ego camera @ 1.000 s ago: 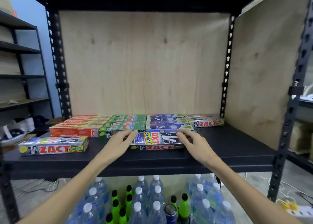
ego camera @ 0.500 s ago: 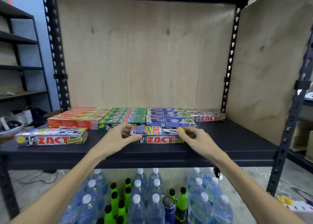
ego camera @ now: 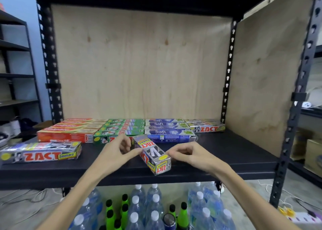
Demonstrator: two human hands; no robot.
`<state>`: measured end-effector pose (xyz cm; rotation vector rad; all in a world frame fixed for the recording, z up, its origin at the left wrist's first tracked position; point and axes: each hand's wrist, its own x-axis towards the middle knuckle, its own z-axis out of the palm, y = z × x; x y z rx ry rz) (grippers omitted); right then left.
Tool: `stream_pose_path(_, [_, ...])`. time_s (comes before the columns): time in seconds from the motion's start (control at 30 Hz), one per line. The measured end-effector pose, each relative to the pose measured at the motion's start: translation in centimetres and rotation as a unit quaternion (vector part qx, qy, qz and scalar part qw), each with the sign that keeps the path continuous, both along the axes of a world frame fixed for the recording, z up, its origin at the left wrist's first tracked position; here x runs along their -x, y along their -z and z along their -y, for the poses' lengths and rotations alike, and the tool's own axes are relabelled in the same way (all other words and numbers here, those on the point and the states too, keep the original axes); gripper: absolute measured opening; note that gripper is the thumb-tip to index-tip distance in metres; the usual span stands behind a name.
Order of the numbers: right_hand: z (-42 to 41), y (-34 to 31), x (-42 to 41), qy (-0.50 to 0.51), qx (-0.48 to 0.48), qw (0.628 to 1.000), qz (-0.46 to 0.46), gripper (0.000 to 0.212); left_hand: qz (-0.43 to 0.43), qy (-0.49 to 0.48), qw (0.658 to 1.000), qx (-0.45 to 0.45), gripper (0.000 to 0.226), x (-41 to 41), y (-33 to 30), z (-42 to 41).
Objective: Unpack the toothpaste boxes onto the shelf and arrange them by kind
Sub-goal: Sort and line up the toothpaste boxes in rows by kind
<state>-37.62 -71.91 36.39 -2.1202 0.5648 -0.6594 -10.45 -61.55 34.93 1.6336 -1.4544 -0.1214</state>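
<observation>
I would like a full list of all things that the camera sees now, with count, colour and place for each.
Red boxes: four or so, red, back left of the shelf.
Green boxes: about four, green, right of the red ones.
Safi boxes: about four, blue-purple, right of the green ones.
Silver Zact boxes at the back: at least two, back right.
Silver Zact box, alone: one, front left edge.
Silver Zact box, turned: one, front middle, end toward the camera.
Shelf: one, black, plywood back.
Water bottles: many, clear with white caps, below.
Green bottles: several, black caps, below.
Power strip: one, white, floor right.
Left hand: on the turned box.
Right hand: on the same box.
</observation>
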Motion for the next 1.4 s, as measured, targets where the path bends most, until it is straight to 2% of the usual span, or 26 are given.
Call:
stream_pose_path(0.13, [0.6, 0.0, -1.1, -0.005, 0.030, 0.999, -0.038, 0.019, -0.008, 0.094, 0.995, -0.022, 0.036, 1.3, -0.8, -1.1])
stream_pose_path(0.2, [0.8, 0.4, -2.1, 0.016, 0.028, 0.999, -0.025, 0.021, -0.014, 0.115, 0.993, -0.037, 0.044, 1.4, -0.9, -1.5])
stream_pose_path(0.33, [1.1, 1.1, -3.3, 0.085, 0.028, 0.996, -0.027, 0.054, -0.023, 0.143, 0.987, -0.073, 0.073, 0.4, -0.7, -1.5])
stream_pose_path(0.43, [0.9, 1.0, -3.4, 0.109, 0.037, 0.991, -0.070, 0.086, -0.037, 0.164, 0.982, -0.086, 0.083, 0.2, -0.7, -1.4])
stream_pose_path(0.67, [-0.2, 0.5, -4.5, 0.146, 0.100, 0.974, -0.139, 0.111, -0.016, 0.225, 0.965, -0.135, 0.099, -0.4, -1.0, -1.6])
stream_pose_path(0.9, [-0.4, 0.2, -4.8, 0.141, 0.113, 0.971, -0.157, 0.116, 0.039, 0.211, 0.968, -0.128, 0.102, 0.0, -1.2, -2.3])
stream_pose_path(1.07, [0.6, 0.6, -4.8, 0.138, 0.103, 0.977, -0.124, 0.108, 0.101, 0.225, 0.959, -0.136, 0.084, 0.3, -1.2, -3.0])
stream_pose_path(1.3, [0.4, 0.9, -5.7, 0.166, 0.151, 0.963, -0.152, 0.108, 0.102, 0.241, 0.946, -0.189, 0.075, -1.4, -3.0, -6.0])
stream_pose_path(1.4, [0.1, 0.7, -5.6, 0.177, 0.159, 0.960, -0.150, 0.102, 0.105, 0.214, 0.955, -0.178, 0.074, -2.0, -2.9, -7.4])
